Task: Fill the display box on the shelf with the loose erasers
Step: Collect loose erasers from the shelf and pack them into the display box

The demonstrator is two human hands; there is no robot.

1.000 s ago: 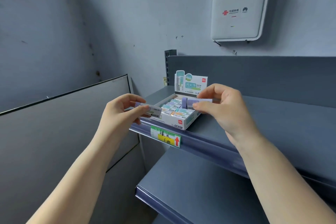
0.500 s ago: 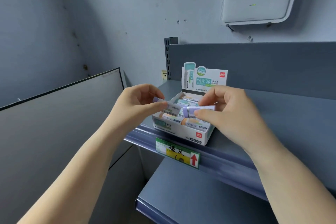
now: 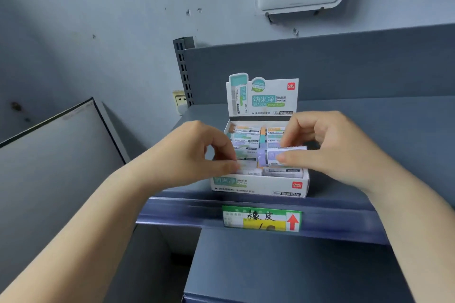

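Loading, head view: display box (image 3: 258,186) sits at the shelf (image 3: 369,135) front edge, header card upright, so the rows stay reachable from above.
Right hand (image 3: 327,150): thumb and fingers pinch a purple eraser (image 3: 283,156) by its end, held level over the right column, likely to drop it flat.
Left hand (image 3: 197,157): fingertips pinched narrow at the box's front-left row; what they hold is blurred, cannot tell.
Fill: rows look nearly full.
Price tag (image 3: 262,221): below the box on the shelf lip.

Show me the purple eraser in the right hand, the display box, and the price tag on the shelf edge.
purple eraser (image 3: 275,156), head view, on its paper sleeve.
display box (image 3: 258,188), head view, on its front wall.
price tag (image 3: 261,219), head view, on its handwritten middle.
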